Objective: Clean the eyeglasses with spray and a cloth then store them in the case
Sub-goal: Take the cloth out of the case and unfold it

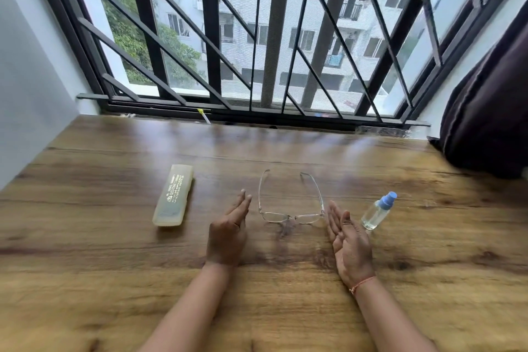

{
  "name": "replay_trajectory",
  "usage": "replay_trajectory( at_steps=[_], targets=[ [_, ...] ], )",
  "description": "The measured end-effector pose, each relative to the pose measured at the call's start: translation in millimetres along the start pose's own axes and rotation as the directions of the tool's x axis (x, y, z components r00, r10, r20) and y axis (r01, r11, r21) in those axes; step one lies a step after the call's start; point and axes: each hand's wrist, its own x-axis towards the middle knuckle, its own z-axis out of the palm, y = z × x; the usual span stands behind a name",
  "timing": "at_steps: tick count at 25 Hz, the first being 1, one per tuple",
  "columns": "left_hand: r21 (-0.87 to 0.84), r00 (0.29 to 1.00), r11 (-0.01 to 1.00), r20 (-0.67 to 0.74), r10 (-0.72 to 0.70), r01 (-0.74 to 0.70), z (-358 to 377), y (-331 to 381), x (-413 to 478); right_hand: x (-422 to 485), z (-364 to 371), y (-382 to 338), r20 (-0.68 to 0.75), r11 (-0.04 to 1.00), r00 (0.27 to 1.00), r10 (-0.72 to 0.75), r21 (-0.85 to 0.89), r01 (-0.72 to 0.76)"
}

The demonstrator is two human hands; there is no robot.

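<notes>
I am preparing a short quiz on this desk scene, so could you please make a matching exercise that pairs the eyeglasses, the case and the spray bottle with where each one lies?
Things:
1. eyeglasses
2. case
3. spray bottle

Places:
A. just beyond the right hand, on its outer side
B. on the table between the two hands
C. out to the left of the left hand

Pairs: 1-B; 2-C; 3-A

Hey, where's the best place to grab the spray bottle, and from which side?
Probably grip the spray bottle by its clear round body, below the blue cap, with the right hand coming from its left, where it lies open beside the bottle. That leaves the cap free to press.
</notes>
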Motion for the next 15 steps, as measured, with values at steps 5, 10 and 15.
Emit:
replay_trajectory(
  at_steps=[5, 10, 15],
  targets=[
    [0.152, 0.951, 0.972, -0.28, -0.134, 0.182, -52.5, -13.1, -13.6, -0.2, 53.7, -11.7, 0.237, 0.677, 0.874, -0.424, -0.559, 0.479],
    [0.186, 0.741, 0.722, -0.275, -0.612, 0.666, -76.5, -44.6, -14.3, 22.6, 154.9, 32.5, 0.861, 0.017, 0.423, -0.284, -0.436, 0.9],
    [0.086, 0.753, 0.773, -0.313, -0.579, 0.629, -73.3, -50.4, -10.7, 43.2, 233.7, 64.3, 0.943, -0.29, 0.183, 0.279, -0.099, 0.952]
  ],
)
